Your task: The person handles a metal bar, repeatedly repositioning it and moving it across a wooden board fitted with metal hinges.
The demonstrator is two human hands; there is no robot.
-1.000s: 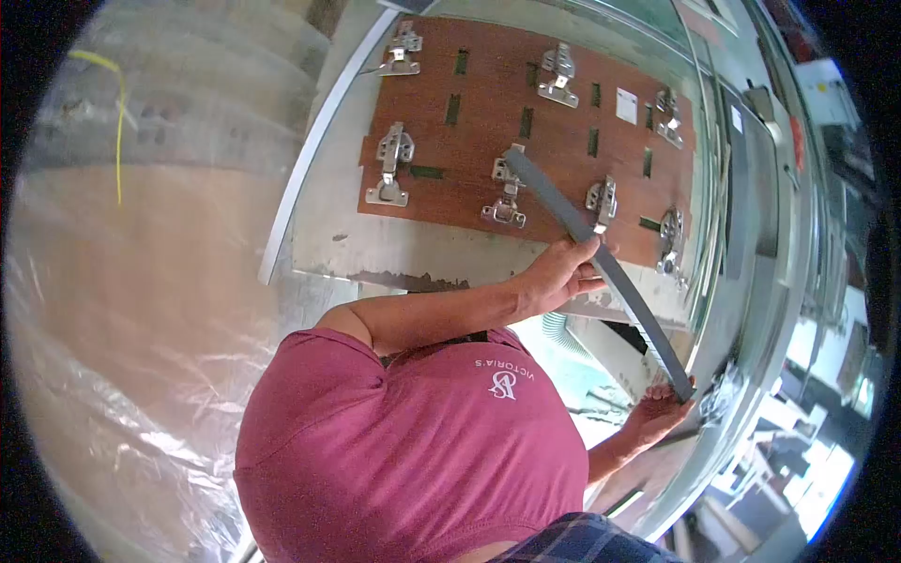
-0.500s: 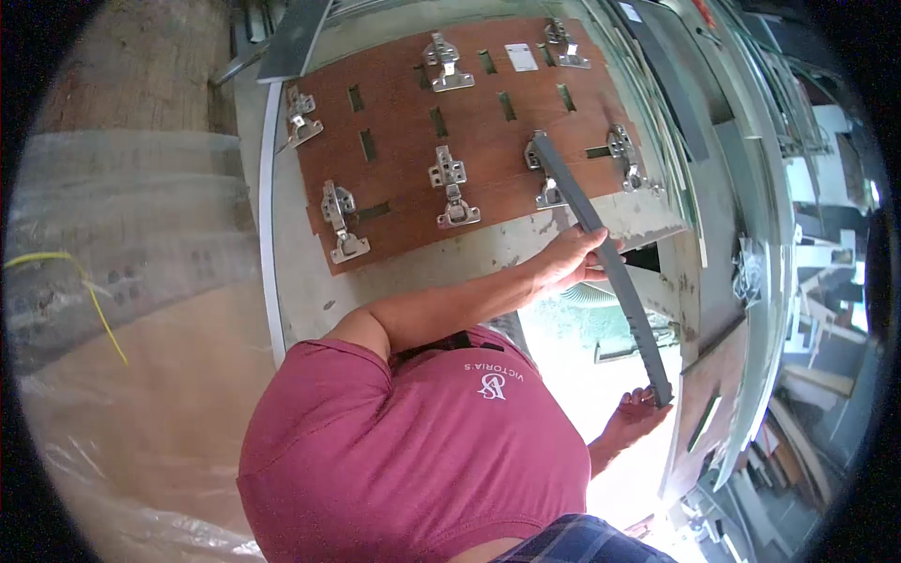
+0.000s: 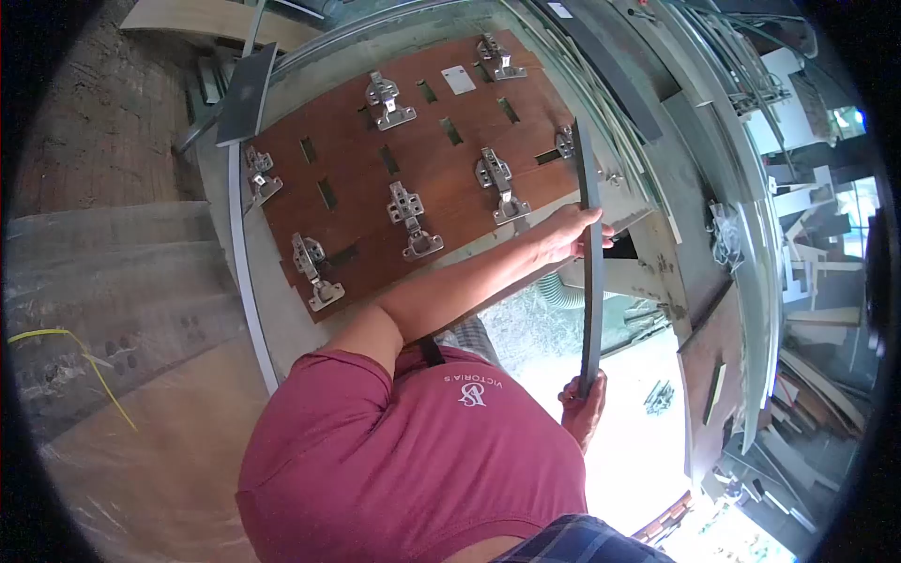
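A long, narrow grey strip (image 3: 592,281) stands almost upright in the view, past the right end of the reddish-brown board (image 3: 357,216). My left hand (image 3: 570,233) grips its upper half, fingers closed round it. Near its lower end, my right hand (image 3: 583,405) is closed on the same strip. The upper end of the strip partly covers a metal cabinet hinge (image 3: 564,142) at the board's right edge. Several more hinges, such as this one (image 3: 411,221) in the front row, lie on the board between dark rectangular slots.
The board rests on a worn workbench (image 3: 526,242) edged by a white strip (image 3: 249,272). Long thin strips (image 3: 610,122) lie along the bench's far right. Plastic-wrapped sheets (image 3: 122,310) are at left. A ribbed hose (image 3: 560,291) shows below the bench.
The grey strip has turned from slanted to nearly upright and shifted left at its lower end, with both hands still on it. My head view has also shifted and turned.
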